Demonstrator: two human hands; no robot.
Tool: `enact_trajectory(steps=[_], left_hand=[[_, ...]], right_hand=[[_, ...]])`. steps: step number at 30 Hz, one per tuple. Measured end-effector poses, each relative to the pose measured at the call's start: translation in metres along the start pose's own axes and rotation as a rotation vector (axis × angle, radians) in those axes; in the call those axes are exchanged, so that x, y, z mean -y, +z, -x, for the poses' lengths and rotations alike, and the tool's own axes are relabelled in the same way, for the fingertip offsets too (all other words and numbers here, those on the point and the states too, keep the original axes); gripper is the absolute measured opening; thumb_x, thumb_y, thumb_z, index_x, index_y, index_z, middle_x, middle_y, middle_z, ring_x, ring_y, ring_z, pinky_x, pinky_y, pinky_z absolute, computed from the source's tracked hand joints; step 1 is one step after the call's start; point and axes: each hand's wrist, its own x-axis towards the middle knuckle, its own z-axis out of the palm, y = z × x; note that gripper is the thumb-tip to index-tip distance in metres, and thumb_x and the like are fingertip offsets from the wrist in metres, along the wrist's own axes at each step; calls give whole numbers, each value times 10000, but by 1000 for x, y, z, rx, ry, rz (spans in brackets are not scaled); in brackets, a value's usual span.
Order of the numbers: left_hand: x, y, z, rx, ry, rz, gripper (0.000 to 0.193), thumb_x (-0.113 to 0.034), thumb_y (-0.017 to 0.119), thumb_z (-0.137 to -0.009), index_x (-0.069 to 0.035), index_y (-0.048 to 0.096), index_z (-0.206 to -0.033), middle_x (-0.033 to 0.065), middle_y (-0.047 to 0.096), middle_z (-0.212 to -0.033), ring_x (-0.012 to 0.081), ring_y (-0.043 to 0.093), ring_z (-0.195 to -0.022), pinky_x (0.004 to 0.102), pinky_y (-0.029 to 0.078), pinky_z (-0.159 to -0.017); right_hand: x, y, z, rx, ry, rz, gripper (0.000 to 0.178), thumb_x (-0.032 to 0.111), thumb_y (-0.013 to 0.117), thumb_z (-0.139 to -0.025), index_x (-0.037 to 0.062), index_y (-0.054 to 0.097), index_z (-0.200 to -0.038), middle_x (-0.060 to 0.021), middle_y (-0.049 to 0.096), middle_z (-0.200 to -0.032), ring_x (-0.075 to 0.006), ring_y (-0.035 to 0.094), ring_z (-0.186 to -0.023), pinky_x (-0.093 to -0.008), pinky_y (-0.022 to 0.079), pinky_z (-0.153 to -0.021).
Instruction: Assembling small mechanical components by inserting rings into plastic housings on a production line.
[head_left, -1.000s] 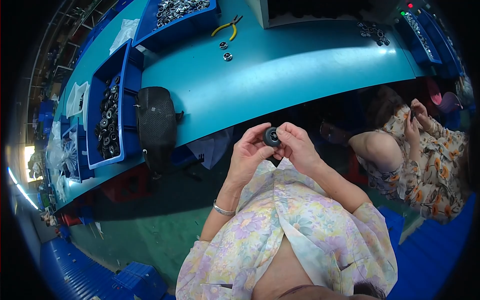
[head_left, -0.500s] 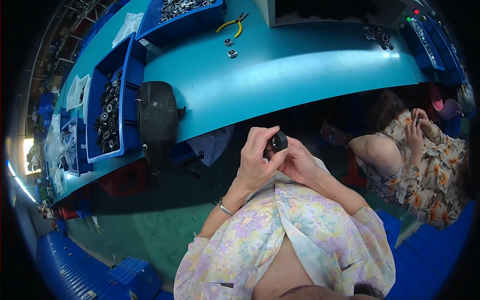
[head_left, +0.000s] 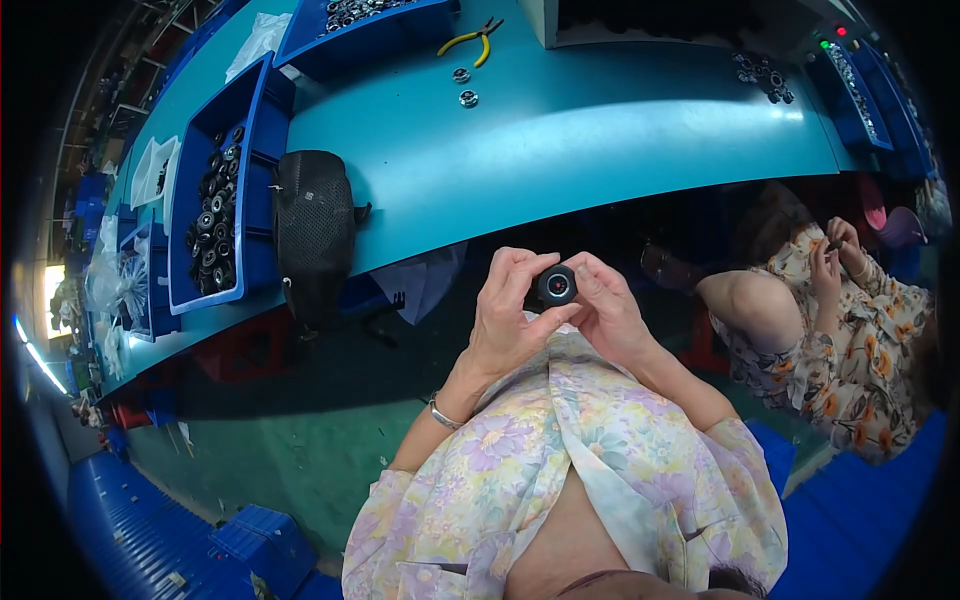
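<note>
Small round black wheel [head_left: 556,286], a pale ring and reddish spot at its centre, held up between both hands, in front of the torso and near the desk's edge; its face turned up toward the head. Left hand [head_left: 505,312] gripping it from the left, thumb below, fingers bent above; silver metal bracelet [head_left: 443,413] on that wrist. Right hand [head_left: 613,315] pinching its right side, thumb and fingers against the rim; lower fingers partly hidden.

Blue-green smooth desk [head_left: 500,165] beyond the hands. On it, to the left: deep blue plastic bin [head_left: 258,185] with a heap of black wheels [head_left: 210,230]; just beside it, at the desk's edge, black mesh-covered padded object [head_left: 315,215]. Farther back: second blue plastic bin [head_left: 370,38] of shiny silver parts, yellow-handled pliers [head_left: 487,50], two small round silver pieces [head_left: 468,99] lying close together. Far right: loose cluster of dark and silver parts [head_left: 765,78]. Seated co-worker in orange-flowered clothing [head_left: 850,370], also to the right, fingers around a small dark item [head_left: 835,245]
</note>
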Motion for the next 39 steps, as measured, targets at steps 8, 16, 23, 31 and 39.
enact_trajectory(steps=[8, 16, 23, 31, 39], left_hand=[[0, 5, 1, 7, 122, -81, 574, -40, 815, -582, 6, 562, -1095, 146, 526, -961, 307, 529, -864, 373, 470, -718], [3, 5, 1, -2, 103, -140, 519, -65, 807, -604, 12, 561, -1054, 148, 532, -954, 311, 531, -868, 371, 472, -720], [10, -7, 3, 31, -210, 360, 407, -172, 789, -744, 2, 607, -1063, 55, 551, -921, 151, 576, -864, 279, 490, -719], [16, -2, 10, 107, -478, 1493, 477, -279, 637, -914, 17, 510, -1266, 66, 570, -1108, 153, 535, -977, 307, 444, -892], [5, 2, 13, 88, -641, 1626, 397, -257, 560, -957, 0, 502, -1253, 77, 576, -1134, 164, 544, -1048, 335, 428, -942]], right_hand=[[4, 11, -1, -226, -86, 502, 174, 190, 601, -937, 23, 585, -893, 37, 556, -745, -10, 464, -658, -182, 383, -570], [-3, 7, -7, -211, -71, 407, 218, 233, 563, -963, 22, 572, -908, 37, 551, -780, -17, 466, -657, -192, 395, -560], [1, -2, 0, 3, -279, 516, 377, 277, 475, -1001, 11, 465, -1269, -77, 561, -1054, -103, 559, -816, -236, 494, -702], [-3, 6, -3, -10, -522, 781, 445, 125, 687, -849, 8, 508, -1239, -98, 536, -1056, -132, 563, -838, -266, 500, -744], [7, 26, -7, -133, -794, 1358, 624, 77, 817, -610, 43, 549, -1172, -137, 525, -1054, -298, 558, -882, -354, 502, -708]])
